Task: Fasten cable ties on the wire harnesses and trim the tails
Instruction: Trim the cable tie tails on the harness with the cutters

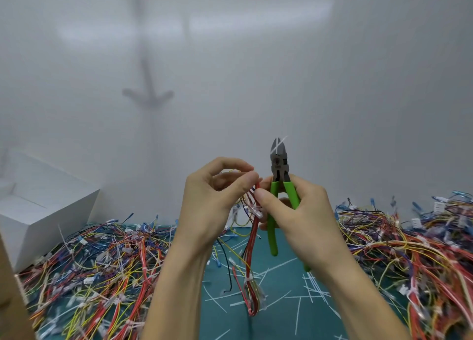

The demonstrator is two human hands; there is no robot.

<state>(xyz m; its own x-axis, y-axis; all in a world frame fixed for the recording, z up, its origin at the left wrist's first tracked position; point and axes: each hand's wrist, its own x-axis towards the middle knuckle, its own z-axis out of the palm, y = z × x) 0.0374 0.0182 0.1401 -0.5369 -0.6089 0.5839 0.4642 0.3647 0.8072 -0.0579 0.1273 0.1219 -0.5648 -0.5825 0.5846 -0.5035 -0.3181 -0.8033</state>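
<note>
Both hands up over the middle of the teal mat (276, 314). L hand (212, 201) pinches the top of the wire harness (252, 237), thumb & forefinger tips together on the wires, other fingers curled behind. The harness hangs straight down from that pinch, low end touching the mat.

R hand (299, 211) just beside it, fingers wrapped round the green handles of the cutters (279, 165), thumb tip pressed vs the red wires. Cutter nose points up, away from the mat, jaws nearly together, w/ a white tie tail (280, 143) lying across them. Clamped or just stuck there? Too small to tell.

Progress: one cable tie (248, 279) sits cinched low on the harness, close above the mat, no long tail on it. So this harness looks about done, I'd say; the snipped tail needs dropping, then on to the next one.

Cut tails (311, 286) litter the mat, esp. its right half. Left of the mat, a big pile of harnesses (102, 268); right of it, another pile (409, 250). Plenty of work on both sides. White box (38, 211) sits beyond the mat's far left.
</note>
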